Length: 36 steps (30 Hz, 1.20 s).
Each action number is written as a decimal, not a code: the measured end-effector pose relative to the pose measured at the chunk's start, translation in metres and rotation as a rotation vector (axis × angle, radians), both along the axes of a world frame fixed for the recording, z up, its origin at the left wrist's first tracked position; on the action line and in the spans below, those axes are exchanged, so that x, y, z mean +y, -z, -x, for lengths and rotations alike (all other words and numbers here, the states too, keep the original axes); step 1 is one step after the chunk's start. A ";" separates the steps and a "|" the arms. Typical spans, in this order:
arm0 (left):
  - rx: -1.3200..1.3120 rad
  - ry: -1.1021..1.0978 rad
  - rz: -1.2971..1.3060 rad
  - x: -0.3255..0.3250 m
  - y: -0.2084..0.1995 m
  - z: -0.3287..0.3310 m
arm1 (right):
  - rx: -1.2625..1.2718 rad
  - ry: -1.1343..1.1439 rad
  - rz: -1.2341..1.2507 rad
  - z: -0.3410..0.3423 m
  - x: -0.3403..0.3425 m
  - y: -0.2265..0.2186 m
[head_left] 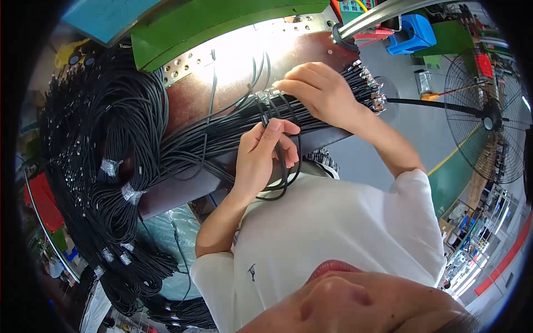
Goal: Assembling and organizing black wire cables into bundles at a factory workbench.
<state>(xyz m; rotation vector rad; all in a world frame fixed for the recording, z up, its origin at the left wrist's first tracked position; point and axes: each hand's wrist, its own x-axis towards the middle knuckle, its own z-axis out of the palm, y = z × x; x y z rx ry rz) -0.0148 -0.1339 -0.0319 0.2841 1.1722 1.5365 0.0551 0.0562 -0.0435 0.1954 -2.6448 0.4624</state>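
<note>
My left hand (257,158) is closed around black cables (286,180), with the thumb pressed on top just below their ends. The cables loop down in front of my shirt. Silver metal connectors (266,95) sit at the upper ends of the held cables. My right hand (322,91) is just to the right of them, thumb and fingers pinched together. What lies between those fingertips is too small to make out. Beneath both hands, a thick row of black cables (222,136) runs across the brown worktable (186,105), its connector ends (377,100) gathered at the right.
Large coiled bundles of black cable (133,94) hang over the table's left side, some tied with clear wrap (132,194). A green metal machine part (222,28) borders the far side under a bright light. A black fan (488,122) and a blue stool (412,34) stand at right.
</note>
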 end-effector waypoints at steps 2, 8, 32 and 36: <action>-0.004 0.077 0.044 0.006 -0.005 -0.001 | 0.025 -0.084 -0.091 0.002 -0.005 -0.027; 0.528 0.031 0.052 -0.008 -0.022 0.000 | -0.018 -0.089 -0.254 -0.015 0.021 -0.024; 0.855 0.692 0.069 0.018 -0.041 0.019 | 0.155 0.153 0.256 -0.020 0.031 0.006; 0.735 0.219 0.123 -0.001 -0.038 0.028 | -0.145 0.203 0.389 -0.027 0.026 0.025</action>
